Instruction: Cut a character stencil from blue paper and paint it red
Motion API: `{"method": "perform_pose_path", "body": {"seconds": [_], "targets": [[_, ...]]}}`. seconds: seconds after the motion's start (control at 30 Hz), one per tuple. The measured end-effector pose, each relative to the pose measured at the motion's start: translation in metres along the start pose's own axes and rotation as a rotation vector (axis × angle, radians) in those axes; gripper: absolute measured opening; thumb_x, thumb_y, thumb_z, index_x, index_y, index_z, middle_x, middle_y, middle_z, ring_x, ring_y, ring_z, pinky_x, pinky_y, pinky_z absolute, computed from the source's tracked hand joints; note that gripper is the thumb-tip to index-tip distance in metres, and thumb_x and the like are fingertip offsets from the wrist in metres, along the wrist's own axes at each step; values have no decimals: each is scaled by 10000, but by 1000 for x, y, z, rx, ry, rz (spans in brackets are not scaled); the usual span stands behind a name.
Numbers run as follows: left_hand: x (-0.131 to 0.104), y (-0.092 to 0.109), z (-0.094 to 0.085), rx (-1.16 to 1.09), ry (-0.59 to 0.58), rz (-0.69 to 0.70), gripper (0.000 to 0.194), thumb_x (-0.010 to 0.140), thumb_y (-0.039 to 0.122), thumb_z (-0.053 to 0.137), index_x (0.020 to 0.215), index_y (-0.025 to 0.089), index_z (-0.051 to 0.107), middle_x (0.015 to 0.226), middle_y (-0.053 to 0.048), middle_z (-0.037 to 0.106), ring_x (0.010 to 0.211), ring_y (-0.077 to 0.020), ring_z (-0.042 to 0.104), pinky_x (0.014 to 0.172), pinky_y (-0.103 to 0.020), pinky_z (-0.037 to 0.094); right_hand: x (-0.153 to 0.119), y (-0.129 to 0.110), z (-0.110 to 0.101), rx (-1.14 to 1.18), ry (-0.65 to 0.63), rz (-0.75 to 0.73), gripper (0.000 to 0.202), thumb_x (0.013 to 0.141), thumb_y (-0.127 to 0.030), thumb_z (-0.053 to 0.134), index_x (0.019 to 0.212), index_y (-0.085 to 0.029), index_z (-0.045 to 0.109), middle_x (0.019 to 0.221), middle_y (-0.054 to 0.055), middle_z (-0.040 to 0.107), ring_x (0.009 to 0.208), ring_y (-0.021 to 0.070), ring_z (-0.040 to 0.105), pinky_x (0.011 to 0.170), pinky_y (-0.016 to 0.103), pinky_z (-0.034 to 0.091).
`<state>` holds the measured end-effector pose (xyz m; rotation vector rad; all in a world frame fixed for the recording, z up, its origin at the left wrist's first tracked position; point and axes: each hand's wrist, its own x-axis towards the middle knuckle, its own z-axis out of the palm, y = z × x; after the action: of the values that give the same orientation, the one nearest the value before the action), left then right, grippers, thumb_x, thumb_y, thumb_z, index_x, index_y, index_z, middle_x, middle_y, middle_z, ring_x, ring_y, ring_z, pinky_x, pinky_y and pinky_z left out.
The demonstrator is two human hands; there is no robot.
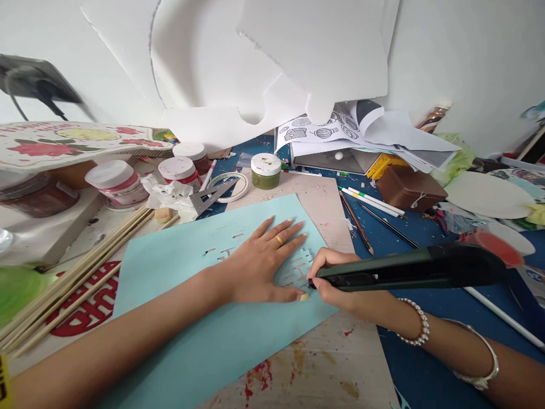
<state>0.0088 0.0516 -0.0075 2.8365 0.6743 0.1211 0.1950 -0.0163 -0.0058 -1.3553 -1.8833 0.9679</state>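
Note:
A light blue sheet of paper with small cut-out shapes lies tilted in front of me. Spread flat on it, my left hand presses the sheet beside the cut-outs, fingers apart and a ring on one finger. My right hand pinches the front end of a dark green and black utility knife. Its tip meets the paper near the cut-outs, just right of my left thumb; the blade itself is hidden by my fingers. The knife's long handle points to the right.
A stained board lies under the paper. Behind stand paint jars, a tape roll and a set square. Wooden sticks lie left; pencils and a brown box are right. White foam sheets lean behind.

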Motion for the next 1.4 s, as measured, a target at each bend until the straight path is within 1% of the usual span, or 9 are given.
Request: {"method": "perform_pose_path", "body": {"seconds": [0.1,0.33,0.47,0.83,1.03,1.23,1.4], "targets": [[0,0,0,9,-4,-2,858,724,718,347,1348,140,229,1419,-88,119,1297,-256,73,1037,-443,-15,-1,-2,-2,32,-21,-14,113,681,-73,502,694,-183,522,641,-35,574,570,76,519,514,160,392],[0,1,1,20,-4,-7,864,716,725,348,1343,140,241,1416,-90,133,1298,-249,77,1038,-439,-7,0,-5,-2,52,-51,-22,142,656,-44,484,691,-178,514,625,-35,554,544,71,499,493,158,382],[1,1,0,23,-10,-6,862,720,721,349,1343,135,242,1417,-91,127,1298,-248,72,1038,-437,-9,0,-6,-2,31,-48,5,131,650,-50,477,676,-174,514,602,-36,543,528,69,495,484,157,381],[0,0,0,33,-19,-7,865,721,724,341,1348,138,230,1419,-91,120,1299,-245,66,1037,-438,-15,0,-4,-2,7,-47,17,143,636,-43,483,679,-176,514,612,-40,553,531,69,502,493,156,387],[0,1,0,19,-7,-6,863,719,726,339,1347,143,235,1418,-84,126,1297,-253,79,1038,-435,-15,-1,-5,-3,41,-61,-13,140,656,-44,478,689,-175,513,629,-36,556,554,67,505,505,150,387],[0,0,1,5,6,-4,857,716,725,348,1346,154,237,1417,-80,136,1296,-255,89,1040,-433,-12,0,-5,-4,32,-76,7,130,660,-52,479,693,-174,513,614,-38,547,539,65,497,493,147,381],[0,0,1,17,9,-2,857,717,725,346,1346,154,235,1418,-77,135,1297,-250,80,1039,-433,-15,0,-4,-3,21,-75,-6,120,657,-63,488,694,-174,516,627,-36,556,542,68,501,498,153,387]]}}
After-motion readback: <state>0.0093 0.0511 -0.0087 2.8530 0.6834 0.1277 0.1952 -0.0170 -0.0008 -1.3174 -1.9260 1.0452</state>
